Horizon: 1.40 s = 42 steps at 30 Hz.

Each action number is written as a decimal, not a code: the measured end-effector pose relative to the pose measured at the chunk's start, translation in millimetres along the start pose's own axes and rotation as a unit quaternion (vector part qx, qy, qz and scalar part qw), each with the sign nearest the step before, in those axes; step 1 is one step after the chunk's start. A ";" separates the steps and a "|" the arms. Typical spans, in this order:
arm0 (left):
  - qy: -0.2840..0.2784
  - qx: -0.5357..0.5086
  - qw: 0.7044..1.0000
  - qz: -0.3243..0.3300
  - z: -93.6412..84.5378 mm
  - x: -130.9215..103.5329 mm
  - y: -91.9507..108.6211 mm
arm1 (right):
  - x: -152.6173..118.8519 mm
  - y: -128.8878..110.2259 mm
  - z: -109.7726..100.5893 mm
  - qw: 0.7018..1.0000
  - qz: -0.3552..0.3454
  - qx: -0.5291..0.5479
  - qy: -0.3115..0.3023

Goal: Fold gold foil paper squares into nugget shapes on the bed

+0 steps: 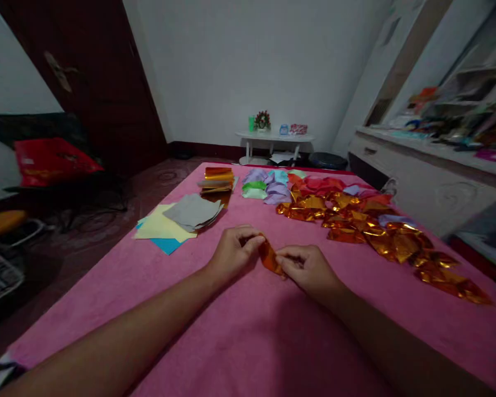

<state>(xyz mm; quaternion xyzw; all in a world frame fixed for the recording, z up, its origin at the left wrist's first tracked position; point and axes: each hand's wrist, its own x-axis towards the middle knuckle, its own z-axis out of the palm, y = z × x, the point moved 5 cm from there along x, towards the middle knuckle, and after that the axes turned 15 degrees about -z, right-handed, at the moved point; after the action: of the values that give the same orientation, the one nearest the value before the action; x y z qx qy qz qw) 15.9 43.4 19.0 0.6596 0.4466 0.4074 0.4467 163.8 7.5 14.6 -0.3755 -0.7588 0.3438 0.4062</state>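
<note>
A small piece of orange foil is held between my two hands above the pink cloth. My left hand pinches its upper left end between thumb and fingers. At its right side, the thumb and fingers of my right hand are closed on it. Ahead on the left lie gray paper sheets over yellow sheets and a blue sheet. Folded orange foil pieces spread across the right side of the cloth.
Behind the gray sheets is a foil stack. Purple, green and red paper pieces lie at the far middle. Beyond stand a small white table and, to the right, a cluttered cabinet.
</note>
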 end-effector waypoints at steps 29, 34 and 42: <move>-0.043 -0.212 0.970 -0.109 3.7 0.3 -8.3 | -2.7 11.3 -6.1 0.954 0.051 0.263 0.134; -0.053 -0.194 0.973 -0.111 1.1 1.2 -7.2 | -3.1 13.3 -8.2 0.945 0.065 0.286 0.145; -0.046 -0.196 0.973 -0.110 -1.4 1.2 -3.9 | -3.2 10.4 -10.6 0.957 0.031 0.242 0.158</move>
<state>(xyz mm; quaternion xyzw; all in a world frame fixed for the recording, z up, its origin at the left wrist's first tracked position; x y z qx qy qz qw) 14.0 45.6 15.8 0.5241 0.4072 0.4044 0.6292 177.3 12.1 9.4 -0.3383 -0.5674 0.4661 0.5886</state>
